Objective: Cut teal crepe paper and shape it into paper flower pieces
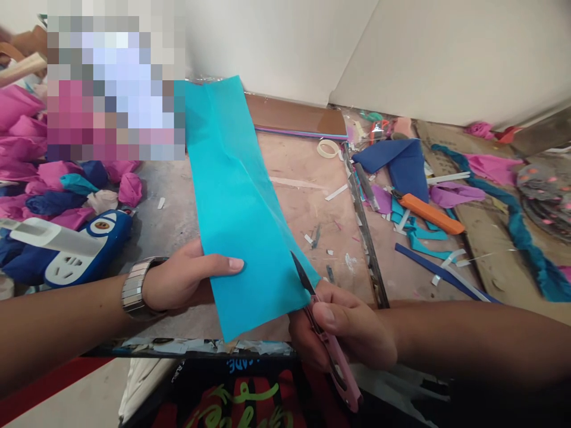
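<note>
At the near edge of the table [178, 208], the right hand [343, 327] is wrapped around pink-handled scissors [328, 339], whose dark blades are parted and bite into the lower right edge of a long turquoise paper strip [236, 196]. The left hand [187, 279], with a metal watch [138, 285] on its wrist, pinches the strip's left edge, thumb on top. The strip is smooth, with soft lengthwise creases, and runs from the near edge away toward the far wall [289, 41], its lower end hanging over the table's front. The table is worn, dusty and brownish, littered with paper snippets. Along its left edge lie a blue and white power strip [84, 249] and a heap of crumpled pink and blue paper [53, 184]. A metal ruler [363, 226] lies right of centre. Further right are an orange utility knife [430, 214], folded dark blue paper [397, 157] and a twisted teal paper rope [521, 232]. A roll of tape [328, 148] sits toward the far edge, beneath plain white walls.
</note>
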